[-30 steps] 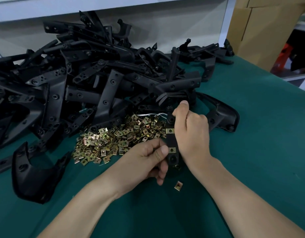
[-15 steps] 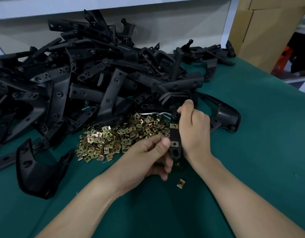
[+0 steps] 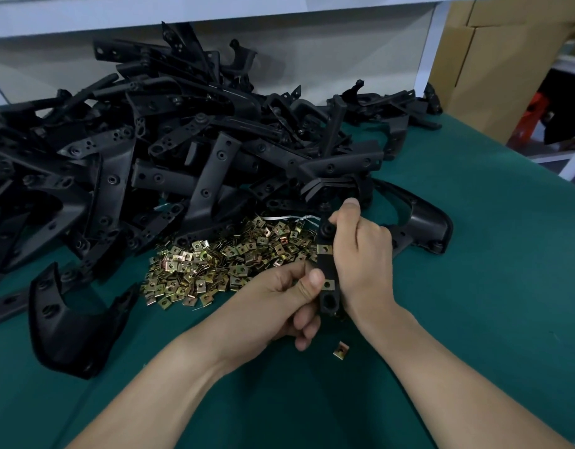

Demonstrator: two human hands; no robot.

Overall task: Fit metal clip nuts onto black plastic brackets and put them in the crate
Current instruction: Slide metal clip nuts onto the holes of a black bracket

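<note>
A black plastic bracket (image 3: pixel 328 270) stands upright between my hands, with two brass clip nuts fitted on its strip. My right hand (image 3: pixel 360 254) grips the bracket from the right, thumb near its top. The fingers of my left hand (image 3: pixel 289 303) are curled and its thumb presses on the bracket beside the lower clip nut (image 3: pixel 327 284). A heap of loose clip nuts (image 3: pixel 221 264) lies just left of the hands. One single clip nut (image 3: pixel 341 350) lies on the mat below the hands.
A big pile of black brackets (image 3: pixel 182 150) covers the back left of the green mat (image 3: pixel 474 286). One curved bracket (image 3: pixel 62 319) lies at the front left, another (image 3: pixel 422 228) behind my right hand. Cardboard boxes (image 3: pixel 493 59) stand at the back right. No crate is in view.
The bracket and both hands have stayed almost in place; my left thumb has slid closer to the lower clip nut. The camera has shifted slightly.
</note>
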